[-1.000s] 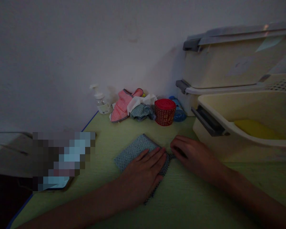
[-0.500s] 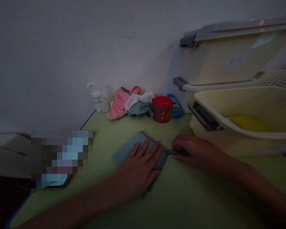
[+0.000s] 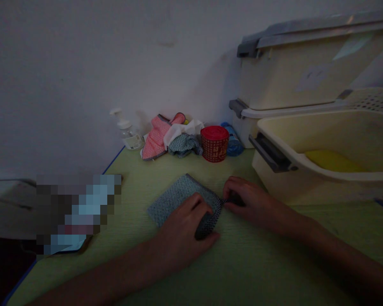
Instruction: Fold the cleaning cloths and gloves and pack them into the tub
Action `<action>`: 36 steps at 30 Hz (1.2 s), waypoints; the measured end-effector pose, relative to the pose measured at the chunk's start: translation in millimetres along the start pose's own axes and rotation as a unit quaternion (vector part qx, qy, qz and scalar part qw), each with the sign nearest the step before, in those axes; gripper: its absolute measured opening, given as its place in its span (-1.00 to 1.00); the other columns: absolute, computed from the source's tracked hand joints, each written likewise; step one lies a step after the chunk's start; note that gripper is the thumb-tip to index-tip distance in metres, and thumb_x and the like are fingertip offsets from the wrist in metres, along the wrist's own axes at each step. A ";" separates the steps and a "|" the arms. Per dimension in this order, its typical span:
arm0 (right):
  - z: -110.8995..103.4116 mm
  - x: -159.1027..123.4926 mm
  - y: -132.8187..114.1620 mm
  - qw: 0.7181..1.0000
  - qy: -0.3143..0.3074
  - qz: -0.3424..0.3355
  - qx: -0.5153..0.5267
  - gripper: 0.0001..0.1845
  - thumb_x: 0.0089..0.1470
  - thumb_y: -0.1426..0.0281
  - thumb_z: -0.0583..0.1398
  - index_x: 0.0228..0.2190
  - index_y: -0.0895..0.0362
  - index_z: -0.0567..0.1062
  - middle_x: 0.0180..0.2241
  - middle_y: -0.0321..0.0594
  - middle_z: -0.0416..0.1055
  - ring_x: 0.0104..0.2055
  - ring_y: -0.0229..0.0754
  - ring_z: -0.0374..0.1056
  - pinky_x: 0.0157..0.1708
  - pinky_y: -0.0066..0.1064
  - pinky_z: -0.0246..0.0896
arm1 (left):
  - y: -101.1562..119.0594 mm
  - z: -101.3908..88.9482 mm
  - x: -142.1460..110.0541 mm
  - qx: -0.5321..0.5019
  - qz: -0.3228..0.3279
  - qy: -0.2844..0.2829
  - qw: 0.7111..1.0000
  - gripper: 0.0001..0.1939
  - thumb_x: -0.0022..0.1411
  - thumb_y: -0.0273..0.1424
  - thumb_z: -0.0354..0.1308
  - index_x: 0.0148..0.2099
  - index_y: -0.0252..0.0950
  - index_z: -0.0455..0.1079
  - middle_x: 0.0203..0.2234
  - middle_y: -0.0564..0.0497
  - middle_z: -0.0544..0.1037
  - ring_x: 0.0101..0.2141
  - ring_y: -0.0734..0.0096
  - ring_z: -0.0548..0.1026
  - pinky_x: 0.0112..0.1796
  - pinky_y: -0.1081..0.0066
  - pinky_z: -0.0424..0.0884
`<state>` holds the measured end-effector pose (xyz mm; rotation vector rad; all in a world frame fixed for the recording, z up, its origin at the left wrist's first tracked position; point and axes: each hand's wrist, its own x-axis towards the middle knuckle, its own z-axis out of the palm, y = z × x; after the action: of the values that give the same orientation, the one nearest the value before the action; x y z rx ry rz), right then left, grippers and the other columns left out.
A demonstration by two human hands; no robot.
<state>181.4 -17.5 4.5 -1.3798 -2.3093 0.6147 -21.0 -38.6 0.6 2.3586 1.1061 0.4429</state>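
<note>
A blue-green cleaning cloth [image 3: 175, 197] with a black-and-white checked edging lies folded flat on the table. My left hand [image 3: 187, 229] rests over its near right part, with fingers bent and the thumb apart from them; the palm side is hidden. At the cloth's right corner, my right hand [image 3: 242, 199] is closed in a pinch on the checked loop. Most of that loop is hidden by the fingers.
On the table [image 3: 134, 182] stand a pump bottle [image 3: 130, 136], a pink cloth [image 3: 155, 138], a crumpled blue-green cloth [image 3: 181, 144], a red roll [image 3: 215, 144] and a blue roll [image 3: 233, 142]. Cream storage bins [image 3: 293, 182] occupy the right. A blurred-out device [image 3: 83, 221] lies left.
My left hand's fingers have bent and drawn back from lying flat on the cloth. My right hand has shifted slightly left, closer to the cloth's corner. The view has moved a little.
</note>
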 end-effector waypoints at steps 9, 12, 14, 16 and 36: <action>-6.0 4.3 -4.7 0.991 0.033 0.028 0.127 -0.90 -0.08 0.53 0.13 -0.48 0.13 0.28 -0.56 -0.35 0.28 -0.52 -0.30 0.24 -0.51 -0.46 0.13 | 1.7 -0.1 3.1 -0.035 -0.029 0.023 0.999 -0.82 0.08 -0.51 0.06 -0.21 -0.28 0.25 -0.35 0.03 0.37 -0.34 0.38 0.36 -0.30 0.36 0.32; -7.5 4.0 -5.3 0.989 0.047 0.043 0.137 -0.89 -0.10 0.50 0.16 -0.47 0.12 0.29 -0.56 -0.36 0.30 -0.53 -0.30 0.26 -0.52 -0.46 0.16 | 2.2 -1.3 3.3 -0.051 -0.047 0.026 0.997 -0.83 0.08 -0.49 0.06 -0.21 -0.28 0.25 -0.39 0.05 0.37 -0.38 0.40 0.34 -0.35 0.39 0.29; -8.0 3.9 -5.4 0.990 0.040 0.046 0.125 -0.88 -0.12 0.50 0.18 -0.48 0.12 0.30 -0.57 -0.37 0.29 -0.54 -0.30 0.25 -0.54 -0.47 0.14 | 2.5 -1.9 3.8 -0.056 -0.054 0.023 0.997 -0.84 0.09 -0.48 0.06 -0.22 -0.28 0.26 -0.43 0.06 0.36 -0.41 0.41 0.33 -0.38 0.40 0.27; -8.2 4.0 -5.6 0.993 0.034 0.046 0.104 -0.86 -0.15 0.52 0.20 -0.49 0.13 0.32 -0.58 -0.37 0.29 -0.54 -0.31 0.24 -0.55 -0.47 0.12 | 2.2 -1.8 4.3 -0.063 -0.059 0.025 0.996 -0.86 0.09 -0.49 0.05 -0.23 -0.28 0.26 -0.46 0.08 0.35 -0.43 0.42 0.33 -0.41 0.42 0.26; 10.8 8.1 -11.1 0.959 0.187 0.065 0.200 -0.78 -0.21 0.47 0.23 -0.46 0.11 0.28 -0.53 -0.36 0.30 -0.56 -0.30 0.24 -0.56 -0.45 0.19 | -2.7 -1.7 1.1 -0.070 0.027 0.031 0.997 -0.63 0.17 -0.62 -0.15 -0.09 -0.29 0.39 -0.37 0.00 0.34 -0.38 0.43 0.36 -0.30 0.41 0.36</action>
<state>164.1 -16.9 2.4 -1.3223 -1.6962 0.7392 -22.9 -35.8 0.5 2.2697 1.0077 0.5970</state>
